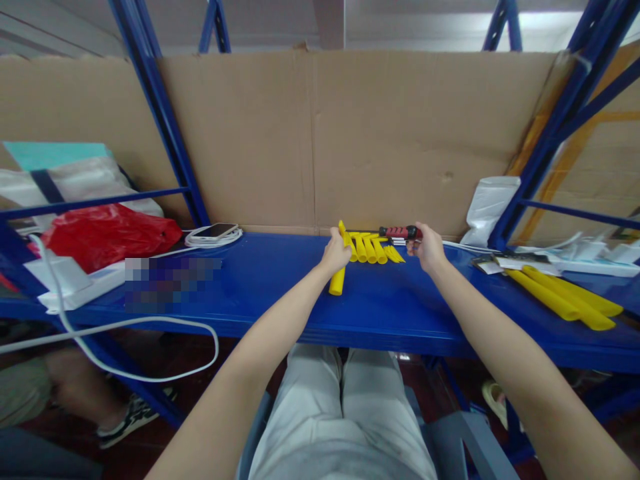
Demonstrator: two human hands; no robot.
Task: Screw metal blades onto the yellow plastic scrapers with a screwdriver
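Note:
My left hand (336,253) is closed round a yellow plastic tube (337,281), which points toward me over the blue table. A row of several short yellow tube pieces (370,248) lies just right of this hand, with small pointed yellow pieces (394,254) at its right end. The fingers of my right hand (429,248) close on the butt of a screwdriver (397,232) with a red and black handle. Its thin shaft points left, behind the row of pieces. Thin white-and-dark sticks below the handle are too small to make out.
Long yellow tubes (570,300) lie on the table's right side, near a white power strip (600,263) and a white pouch (493,210). At left are a phone (217,231) on a coiled cable, a red plastic bag (113,233) and a looping white cable (150,320). Cardboard (320,140) stands behind.

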